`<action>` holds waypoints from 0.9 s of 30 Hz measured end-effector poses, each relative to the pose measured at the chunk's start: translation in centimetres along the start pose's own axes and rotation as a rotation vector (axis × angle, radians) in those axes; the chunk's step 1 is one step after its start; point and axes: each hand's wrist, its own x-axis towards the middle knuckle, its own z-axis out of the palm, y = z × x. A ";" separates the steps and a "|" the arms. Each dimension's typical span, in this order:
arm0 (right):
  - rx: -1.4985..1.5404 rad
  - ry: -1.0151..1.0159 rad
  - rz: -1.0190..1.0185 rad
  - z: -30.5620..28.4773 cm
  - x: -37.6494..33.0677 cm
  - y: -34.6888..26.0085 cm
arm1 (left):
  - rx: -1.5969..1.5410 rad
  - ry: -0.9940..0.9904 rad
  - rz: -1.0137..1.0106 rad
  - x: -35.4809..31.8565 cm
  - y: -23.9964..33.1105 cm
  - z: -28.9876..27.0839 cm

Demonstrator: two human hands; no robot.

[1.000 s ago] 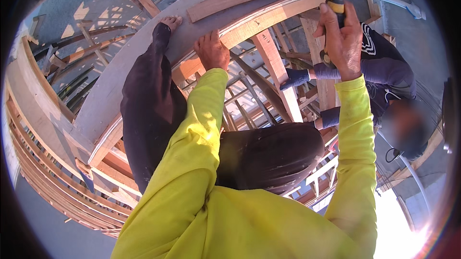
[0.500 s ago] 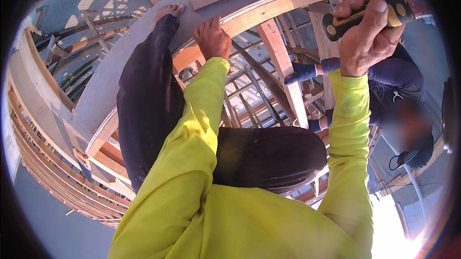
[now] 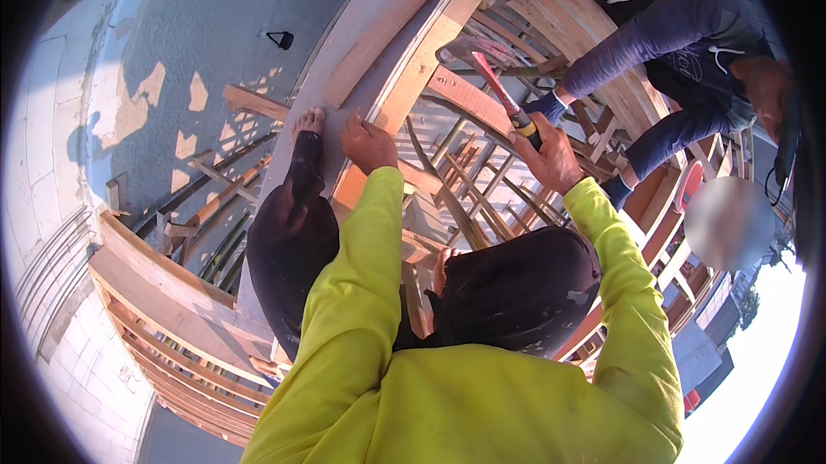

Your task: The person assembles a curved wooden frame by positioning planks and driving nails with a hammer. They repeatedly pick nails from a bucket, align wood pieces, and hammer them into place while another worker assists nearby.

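One hammer [image 3: 495, 81] hung over the timber frame [image 3: 440, 34], fingers of the right hand [image 3: 548, 154] clamped round its handle. The left hand [image 3: 370, 146] rested at the grey board's [image 3: 335, 58] edge, fingers curled, gripping what I couldn't tell. Along the board lay a plank [image 3: 400, 30]; beyond, sun patched the grey floor [image 3: 224, 17] beside a white block wall [image 3: 52, 137]

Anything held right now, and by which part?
Right hand: a hammer, by its black-and-yellow grip. Left hand: at the edge of the grey panel; whether it grips that edge cannot be told.
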 end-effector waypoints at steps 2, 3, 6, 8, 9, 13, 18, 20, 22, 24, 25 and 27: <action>0.056 0.002 0.059 0.9 -3.5 2.6 | -0.106 0.124 -0.083 -0.3 2.7 -1.5; 0.079 -0.020 0.134 1.2 -5.5 2.9 | -0.113 -0.025 -0.113 -0.9 4.2 -2.6; 0.124 -0.070 0.355 2.6 -11.4 2.7 | 0.124 -0.547 -0.086 -3.2 10.8 -7.8; 0.274 -0.054 0.447 3.4 -14.1 1.3 | 0.169 -0.867 0.002 -5.5 10.8 -9.9; 0.358 -0.069 0.539 3.3 -14.9 0.2 | 0.120 -0.995 0.103 -6.5 11.5 -11.2; 0.870 -0.019 0.708 2.7 -16.6 -4.5 | 0.157 -1.443 0.447 -7.4 14.8 -17.5; 1.252 0.077 0.729 3.7 -16.8 -8.0 | 0.163 -1.667 0.524 -6.2 19.6 -20.3; 1.309 0.124 0.742 4.2 -16.6 -8.9 | 0.128 -1.735 0.432 -4.6 20.0 -20.5; 1.474 0.231 0.731 4.0 -15.8 -10.3 | -0.136 -1.719 0.070 -3.6 19.1 -20.4; 1.650 0.418 0.781 4.4 -14.4 -11.4 | -0.322 -1.665 -0.573 -2.0 19.6 -20.3; 1.758 0.531 0.790 4.7 -13.3 -11.9 | -0.493 -1.510 -0.809 -1.9 19.9 -20.4; 1.969 0.729 0.803 4.9 -10.8 -12.5 | -0.624 -1.416 -0.911 -1.7 20.8 -19.8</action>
